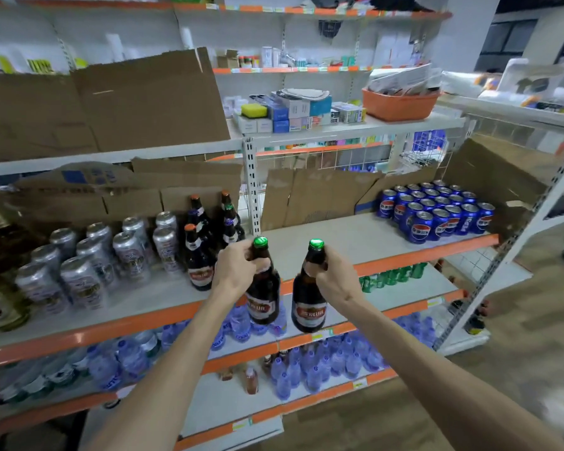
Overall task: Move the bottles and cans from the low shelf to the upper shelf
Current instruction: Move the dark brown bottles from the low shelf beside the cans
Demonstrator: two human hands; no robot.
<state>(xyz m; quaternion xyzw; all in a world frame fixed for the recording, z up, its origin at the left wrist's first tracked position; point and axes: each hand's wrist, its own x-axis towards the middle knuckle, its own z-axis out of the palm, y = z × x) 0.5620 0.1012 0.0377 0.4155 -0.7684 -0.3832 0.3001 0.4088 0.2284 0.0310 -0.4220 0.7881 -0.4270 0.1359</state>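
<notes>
My left hand [238, 266] grips the neck of a brown beer bottle [263, 301] with a green cap. My right hand [334, 275] grips the neck of a second brown green-capped bottle [309, 307]. Both bottles hang upright in the air, just in front of the orange edge of the upper shelf [332, 236]. On that shelf, left of my hands, stand several brown bottles with orange caps [198, 255] and several silver cans [127, 252]. The lower shelves [241, 356] below hold water bottles.
A block of blue cola cans [437, 209] fills the right end of the upper shelf. Cardboard sheets [310, 196] lean against its back. A white upright post [253, 187] divides the two bays. Green bottles [391, 276] lie one shelf down. An orange basket [401, 104] sits higher up.
</notes>
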